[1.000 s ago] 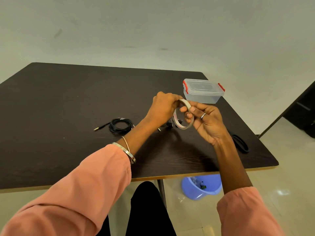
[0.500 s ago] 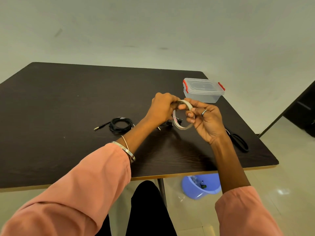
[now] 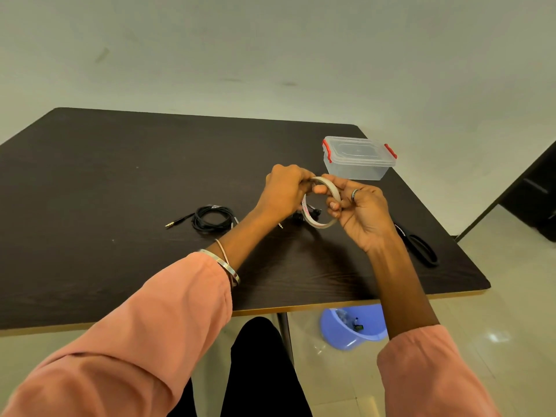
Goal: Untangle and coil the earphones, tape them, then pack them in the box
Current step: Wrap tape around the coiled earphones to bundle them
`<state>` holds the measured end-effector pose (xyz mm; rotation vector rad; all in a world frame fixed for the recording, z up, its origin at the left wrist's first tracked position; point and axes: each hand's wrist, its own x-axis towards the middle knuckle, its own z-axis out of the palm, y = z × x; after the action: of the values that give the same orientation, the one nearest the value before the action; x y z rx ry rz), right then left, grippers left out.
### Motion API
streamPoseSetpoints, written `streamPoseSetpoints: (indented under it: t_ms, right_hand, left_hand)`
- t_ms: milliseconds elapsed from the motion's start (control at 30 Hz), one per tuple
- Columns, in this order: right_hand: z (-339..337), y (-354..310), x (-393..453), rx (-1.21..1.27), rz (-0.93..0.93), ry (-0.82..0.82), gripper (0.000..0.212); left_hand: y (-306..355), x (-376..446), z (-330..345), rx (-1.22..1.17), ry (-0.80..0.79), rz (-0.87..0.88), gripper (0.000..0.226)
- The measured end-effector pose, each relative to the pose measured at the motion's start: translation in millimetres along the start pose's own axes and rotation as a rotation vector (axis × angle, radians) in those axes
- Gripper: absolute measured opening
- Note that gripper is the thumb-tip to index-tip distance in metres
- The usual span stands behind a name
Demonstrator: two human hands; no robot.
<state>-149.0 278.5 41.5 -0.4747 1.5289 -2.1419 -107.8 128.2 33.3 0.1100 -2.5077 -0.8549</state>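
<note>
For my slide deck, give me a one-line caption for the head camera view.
Both hands, left hand and right hand, hold a tape roll above coiled earphones, closed box behind.

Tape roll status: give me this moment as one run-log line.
tape roll held by left hand and right hand | coiled earphones on table | box closed

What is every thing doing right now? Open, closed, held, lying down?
Tape roll: held up by both hands.
Left hand: gripping the roll's top.
Right hand: gripping the roll's side.
Coiled earphones: lying on the table, untaped.
Box: lid on, red clips down.
Scissors: lying flat, closed.
Blue bin: on the floor.
</note>
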Motion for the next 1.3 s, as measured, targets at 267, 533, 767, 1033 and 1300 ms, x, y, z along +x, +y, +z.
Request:
streamPoseSetpoints:
  t_ms: [267, 533, 767, 1033, 1300]
  right_hand:
    - [2, -4, 1, 0.092, 0.055, 0.011, 0.042]
    - [5, -4, -1, 0.089, 0.068, 0.032, 0.049]
    - [5, -6, -3, 0.114, 0.047, -0.069, 0.057]
    - [4, -11, -7, 0.058, -0.006, -0.116, 0.055]
    - [-1, -18, -14, -0.022, -0.041, -0.253, 0.058]
  left_hand:
    - [4, 2, -4, 0.028, 0.019, 0.036, 0.022]
    - [5, 0, -5, 0.033, 0.061, 0.058, 0.022]
    - [2, 0, -5, -0.047, 0.079, 0.018, 0.020]
    - [0, -2, -7, -0.131, 0.086, -0.059, 0.019]
    - [-3, 4, -17, -0.069, -0.045, -0.025, 0.023]
